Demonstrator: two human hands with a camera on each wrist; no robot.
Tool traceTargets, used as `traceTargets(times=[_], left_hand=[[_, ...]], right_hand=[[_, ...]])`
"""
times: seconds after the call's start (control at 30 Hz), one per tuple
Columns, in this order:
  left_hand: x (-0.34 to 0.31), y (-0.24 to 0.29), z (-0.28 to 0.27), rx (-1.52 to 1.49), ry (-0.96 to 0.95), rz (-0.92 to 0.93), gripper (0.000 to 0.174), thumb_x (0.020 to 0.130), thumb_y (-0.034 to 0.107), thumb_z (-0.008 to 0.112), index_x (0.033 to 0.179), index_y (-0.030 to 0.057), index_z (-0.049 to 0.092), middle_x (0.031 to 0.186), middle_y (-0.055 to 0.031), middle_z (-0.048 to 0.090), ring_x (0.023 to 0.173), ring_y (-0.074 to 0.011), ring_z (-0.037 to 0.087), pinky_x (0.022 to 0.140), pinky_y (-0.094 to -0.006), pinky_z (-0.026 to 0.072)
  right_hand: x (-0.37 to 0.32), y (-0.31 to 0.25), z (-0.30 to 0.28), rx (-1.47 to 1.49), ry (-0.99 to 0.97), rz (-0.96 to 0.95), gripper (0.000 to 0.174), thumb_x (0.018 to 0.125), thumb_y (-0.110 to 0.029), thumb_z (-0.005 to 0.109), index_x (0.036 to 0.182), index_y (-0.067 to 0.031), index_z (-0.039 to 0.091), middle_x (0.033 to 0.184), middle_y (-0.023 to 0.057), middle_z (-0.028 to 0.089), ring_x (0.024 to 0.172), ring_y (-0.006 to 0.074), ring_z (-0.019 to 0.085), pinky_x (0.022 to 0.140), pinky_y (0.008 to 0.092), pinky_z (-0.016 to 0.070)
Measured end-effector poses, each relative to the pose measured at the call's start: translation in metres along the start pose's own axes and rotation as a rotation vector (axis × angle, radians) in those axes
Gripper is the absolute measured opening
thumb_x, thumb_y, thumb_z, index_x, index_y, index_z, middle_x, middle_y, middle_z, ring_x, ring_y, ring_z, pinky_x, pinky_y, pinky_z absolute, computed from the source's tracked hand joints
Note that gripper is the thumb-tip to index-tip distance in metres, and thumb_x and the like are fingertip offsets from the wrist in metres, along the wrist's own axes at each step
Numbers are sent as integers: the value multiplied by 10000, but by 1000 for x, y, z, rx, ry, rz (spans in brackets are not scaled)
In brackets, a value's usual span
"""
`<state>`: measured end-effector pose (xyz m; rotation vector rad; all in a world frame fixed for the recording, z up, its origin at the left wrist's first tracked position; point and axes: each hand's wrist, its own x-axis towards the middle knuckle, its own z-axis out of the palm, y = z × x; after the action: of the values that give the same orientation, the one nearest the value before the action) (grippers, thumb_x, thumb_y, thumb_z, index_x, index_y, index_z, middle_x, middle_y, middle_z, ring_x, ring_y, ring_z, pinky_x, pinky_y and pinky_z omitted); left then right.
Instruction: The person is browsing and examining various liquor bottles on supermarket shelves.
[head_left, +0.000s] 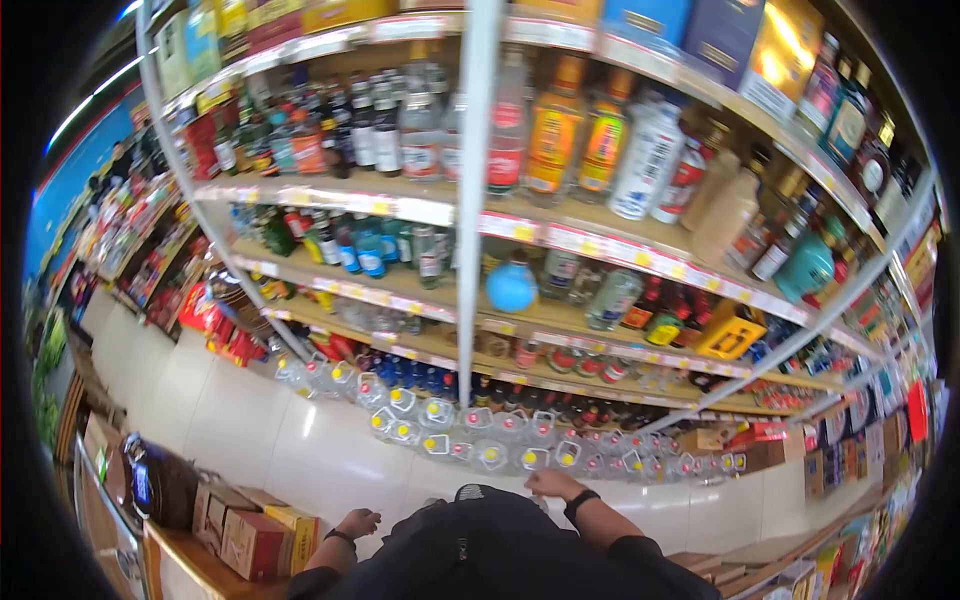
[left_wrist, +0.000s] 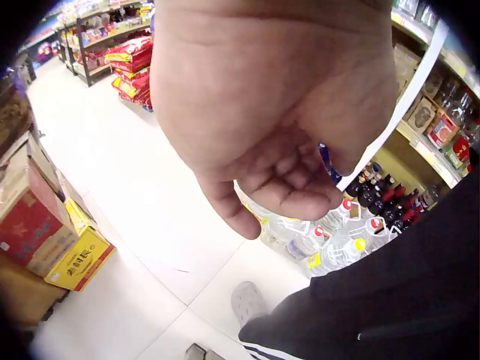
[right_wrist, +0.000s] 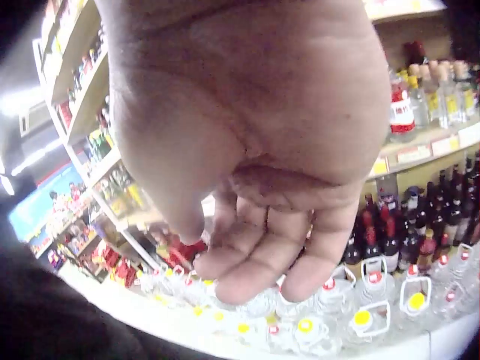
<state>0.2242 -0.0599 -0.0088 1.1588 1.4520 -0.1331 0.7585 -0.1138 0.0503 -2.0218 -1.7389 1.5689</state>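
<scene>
My left hand [head_left: 358, 523] hangs low at my left side, fingers curled. In the left wrist view a small dark-blue patterned piece [left_wrist: 328, 163] shows between its thumb and fingers; most of it is hidden, and I cannot tell its kind. My right hand [right_wrist: 255, 150] is held out in front of my body with fingers loosely bent and nothing in them. Beyond it, large clear plastic jugs [head_left: 490, 456] with yellow and red caps stand in rows on the floor along the shelf foot.
Tall shelves [head_left: 400, 205] full of bottles rise ahead, with a light metal upright [head_left: 470, 200] between bays. A blue ball-shaped thing [head_left: 511, 287] sits on a middle shelf. Cartons [head_left: 252, 545] stand behind on the left. White tiled floor [head_left: 270, 440] runs along the aisle.
</scene>
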Motion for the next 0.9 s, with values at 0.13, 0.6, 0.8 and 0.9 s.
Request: traceTargets(times=[0.13, 0.6, 0.8, 0.9], left_hand=[[-12, -39, -19, -75, 65, -31, 367, 898, 322, 555, 1012, -7, 669, 822, -101, 685, 710, -189, 648, 661, -318, 523], [2, -115, -4, -33, -69, -88, 437, 910, 368, 532, 1080, -15, 654, 980, -140, 711, 843, -232, 695, 762, -351, 542], [23, -59, -39, -4, 36, 81, 347, 923, 305, 543, 1058, 6, 656, 920, -120, 704, 802, -215, 682, 742, -361, 539], [56, -17, -109, -76, 187, 324, 262, 917, 233, 561, 1010, 5, 651, 853, -118, 689, 753, -205, 659, 714, -358, 533]], right_hand=[[11, 5, 65, -80, 63, -213, 289, 829, -307, 622, 916, -40, 690, 840, 128, 701, 759, 244, 673, 697, 371, 526], [-12, -43, 66, 45, 17, -92, 268, 814, -249, 710, 995, -53, 681, 916, 114, 690, 854, 235, 655, 788, 344, 519], [10, -16, 49, -4, 40, -13, 337, 849, -338, 663, 995, -34, 680, 907, 120, 695, 847, 249, 664, 772, 348, 516], [23, 7, 37, 28, 149, 5, 342, 850, -344, 653, 965, -22, 681, 850, 114, 688, 780, 224, 658, 720, 343, 511]])
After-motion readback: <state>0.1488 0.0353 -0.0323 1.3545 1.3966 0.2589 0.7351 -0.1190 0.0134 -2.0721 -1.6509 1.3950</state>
